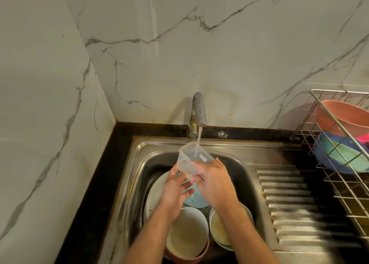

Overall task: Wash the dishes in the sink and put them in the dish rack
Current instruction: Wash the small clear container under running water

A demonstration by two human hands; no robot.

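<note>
I hold a clear plastic container [192, 156] tilted under the running tap [198, 111] above the steel sink [247, 175]. My left hand [175, 189] holds its lower left side with fingers under it. My right hand [214, 183] grips its right side, fingers curled over the rim. Water streams into the container. Below my hands in the basin lie a white plate [154, 193], a light blue plate [194, 200], a white bowl inside a pink one [187, 235] and a pale green bowl [219, 229]. The wire dish rack [339, 179] stands at the right.
The rack holds a pink bowl [343, 117] and a green plate on a blue one [343, 155]. A ribbed steel draining board [293, 209] lies between sink and rack. Marble walls meet in a corner behind; a black counter edge [95, 183] runs along the left.
</note>
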